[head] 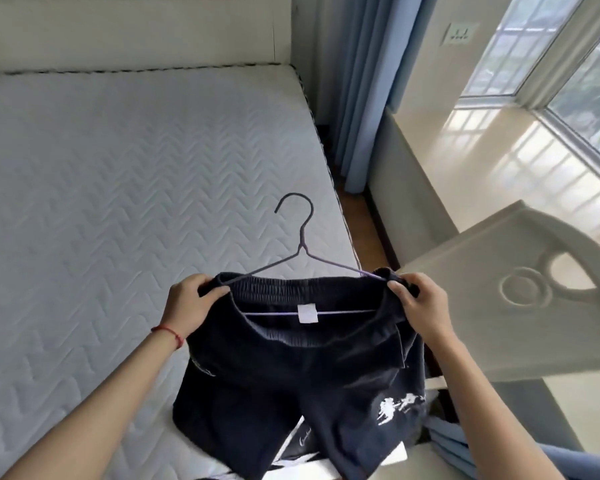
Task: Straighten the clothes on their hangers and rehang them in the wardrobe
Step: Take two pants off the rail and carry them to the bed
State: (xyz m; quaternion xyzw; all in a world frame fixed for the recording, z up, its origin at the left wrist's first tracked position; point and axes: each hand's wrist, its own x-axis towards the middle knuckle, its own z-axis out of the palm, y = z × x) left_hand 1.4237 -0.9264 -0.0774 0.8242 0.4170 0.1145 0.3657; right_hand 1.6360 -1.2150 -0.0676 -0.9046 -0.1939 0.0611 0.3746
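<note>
I see a pair of dark navy shorts with an elastic waistband (pixel 291 358) stretched over a thin dark wire hanger (pixel 300 251), held above the near corner of the white quilted mattress (pixel 118 168). The hanger's long axis runs left to right, hook pointing away from me. My left hand (pixel 187 303) pinches the waistband's left end and my right hand (pixel 418 299) its right end (fingers curled on cloth), equally near. No wardrobe is visible.
</note>
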